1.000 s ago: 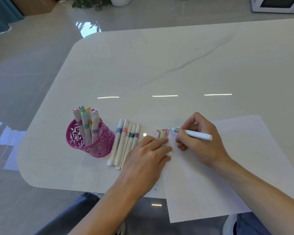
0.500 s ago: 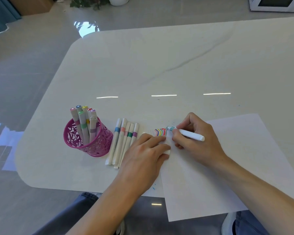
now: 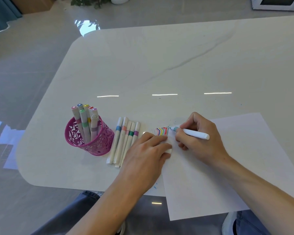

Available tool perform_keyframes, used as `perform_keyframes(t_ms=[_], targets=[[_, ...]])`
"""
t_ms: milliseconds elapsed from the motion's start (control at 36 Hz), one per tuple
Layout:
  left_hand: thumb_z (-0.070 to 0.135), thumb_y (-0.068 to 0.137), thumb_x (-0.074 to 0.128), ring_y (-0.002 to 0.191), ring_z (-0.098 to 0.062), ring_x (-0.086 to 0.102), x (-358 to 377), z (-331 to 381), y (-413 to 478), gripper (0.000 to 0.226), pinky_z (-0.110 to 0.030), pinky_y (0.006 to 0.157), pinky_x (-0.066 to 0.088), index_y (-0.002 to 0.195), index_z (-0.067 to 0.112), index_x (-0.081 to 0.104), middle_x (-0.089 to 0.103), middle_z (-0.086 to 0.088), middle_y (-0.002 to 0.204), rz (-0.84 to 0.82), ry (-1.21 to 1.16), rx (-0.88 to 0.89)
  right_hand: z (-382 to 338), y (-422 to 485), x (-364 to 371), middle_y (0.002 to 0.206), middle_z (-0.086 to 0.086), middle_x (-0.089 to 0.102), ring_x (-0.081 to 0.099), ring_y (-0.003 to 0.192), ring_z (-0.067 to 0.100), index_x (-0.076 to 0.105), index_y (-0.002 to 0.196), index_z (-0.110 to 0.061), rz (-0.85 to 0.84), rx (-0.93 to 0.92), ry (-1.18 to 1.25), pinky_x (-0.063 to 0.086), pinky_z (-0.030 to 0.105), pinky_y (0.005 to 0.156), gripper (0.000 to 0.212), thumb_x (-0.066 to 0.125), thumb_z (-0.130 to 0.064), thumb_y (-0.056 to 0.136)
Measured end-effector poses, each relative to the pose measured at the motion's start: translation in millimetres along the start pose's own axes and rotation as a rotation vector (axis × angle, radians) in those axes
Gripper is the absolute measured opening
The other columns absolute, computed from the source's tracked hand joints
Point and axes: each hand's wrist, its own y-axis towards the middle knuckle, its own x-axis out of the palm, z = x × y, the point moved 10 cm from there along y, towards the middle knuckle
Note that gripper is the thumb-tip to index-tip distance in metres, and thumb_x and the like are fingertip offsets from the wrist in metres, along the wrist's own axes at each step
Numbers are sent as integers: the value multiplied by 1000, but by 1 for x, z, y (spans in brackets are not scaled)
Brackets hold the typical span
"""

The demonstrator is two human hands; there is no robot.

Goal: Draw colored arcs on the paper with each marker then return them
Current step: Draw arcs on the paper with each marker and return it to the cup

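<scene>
A white sheet of paper (image 3: 236,167) lies at the table's near right edge. Several small colored arcs (image 3: 162,131) are drawn at its upper left corner. My right hand (image 3: 200,141) grips a white marker (image 3: 193,133) with a teal band. Its tip touches the paper just right of the arcs. My left hand (image 3: 148,153) rests on the paper's left edge below the arcs. Its fingers hold a white marker cap (image 3: 168,151), which is mostly hidden. Several white markers (image 3: 126,139) lie side by side left of that hand.
A pink perforated pen cup (image 3: 98,141) with several upright markers (image 3: 85,122) stands left of the lying markers. The white marble table (image 3: 159,65) stretches far beyond. Its rounded near-left corner drops to a glossy floor. Small ink specks mark the tabletop near the arcs.
The marker tip has made a small stroke beside the arcs. Both hands stay in nearly the same place on the paper.
</scene>
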Motion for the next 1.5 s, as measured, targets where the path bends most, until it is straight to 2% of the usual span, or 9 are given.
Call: perform_keyframes(t_ms=[83,500,833,1000,1083,1167,1278,1417,1500], targets=[[18,83,80,90,-20,64,-1,3,0,13,-30,77,55,95,21,78,73,7,108,20,10,23,0,0,0,63,4,74,71,53,23,56,75,-25,-5,4,24,57,33,51,19,74,-28,79],[17,79,83,83,-21,65,-2,8,0,12,-28,72,57,90,17,78,75,7,99,60,60,76,1,2,5,61,5,72,66,49,17,52,72,-21,-58,10,51,51,24,47,19,71,-24,76],[21,82,79,85,-19,65,1,7,-1,9,-30,71,58,91,19,79,75,9,99,55,69,75,2,3,7,60,6,70,64,49,16,51,65,-27,-80,25,48,49,24,48,19,69,-28,71],[22,85,77,86,-19,64,2,6,-1,8,-31,70,58,92,20,78,75,10,99,38,71,69,3,2,7,61,9,71,66,50,18,52,71,-15,-90,33,18,52,34,51,21,70,-25,71],[22,84,78,86,-19,65,2,7,-1,9,-31,70,58,93,20,79,75,10,99,34,73,68,4,2,8,62,10,71,64,50,17,51,71,-12,-97,42,15,51,33,51,21,69,-24,71],[21,85,77,86,-19,65,1,7,0,7,-31,69,57,92,20,78,75,11,97,28,80,60,5,2,8,61,9,71,64,49,14,51,69,-16,-98,45,19,50,26,48,20,69,-24,70],[21,86,76,88,-19,65,1,7,0,7,-31,71,57,93,21,79,75,11,100,5,71,45,6,2,7,61,7,72,65,50,16,52,71,-17,-97,49,75,49,23,48,19,70,-22,75],[19,84,79,96,-17,67,0,0,1,14,-24,78,55,98,22,80,75,11,109,-32,21,-10,2,6,1,66,14,73,65,51,25,54,82,-9,-66,46,273,50,29,47,17,68,-18,83],[21,89,74,104,-16,65,-1,-5,2,16,-26,85,53,104,22,79,73,11,116,-62,-19,-40,0,6,-4,70,13,74,66,55,26,58,89,-10,-52,51,323,53,31,50,16,70,-20,85]])
